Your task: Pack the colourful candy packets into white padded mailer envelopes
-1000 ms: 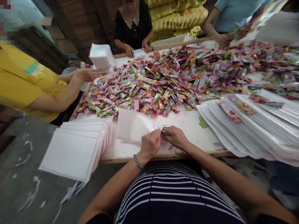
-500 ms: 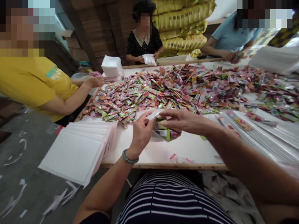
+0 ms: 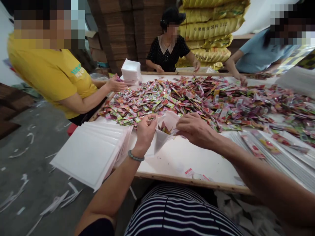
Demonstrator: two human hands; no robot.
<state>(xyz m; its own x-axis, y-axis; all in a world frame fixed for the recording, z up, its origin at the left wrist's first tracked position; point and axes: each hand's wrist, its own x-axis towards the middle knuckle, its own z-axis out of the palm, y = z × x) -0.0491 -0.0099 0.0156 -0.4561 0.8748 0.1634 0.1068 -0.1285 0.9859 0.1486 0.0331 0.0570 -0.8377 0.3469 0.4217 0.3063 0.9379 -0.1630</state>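
Observation:
Between my hands is a white mailer bag (image 3: 161, 141), its mouth spread and facing up. Inside it some colourful small packets (image 3: 166, 127) show. My left hand (image 3: 145, 132) pinches the bag's left edge. On the opposite edge, my right hand (image 3: 197, 129) grips with bent fingers. Just beyond the bag lies a broad heap of small colourful packets (image 3: 157, 98). To the left of my left hand, a fanned stack of flat white mailer bags (image 3: 81, 154) juts over the table's near edge.
More white mailers (image 3: 278, 154) lie at the right with a few packets on top. Co-workers in a yellow shirt (image 3: 52, 77), a black top (image 3: 168, 49) and a blue shirt (image 3: 261, 52) stand around the table (image 3: 172, 164). Paper strips (image 3: 54, 205) litter the floor.
The packets that were beside my right hand are now inside the bag. Both my hands hold its mouth apart. The co-worker in black has let go of a white bag. The view has shifted.

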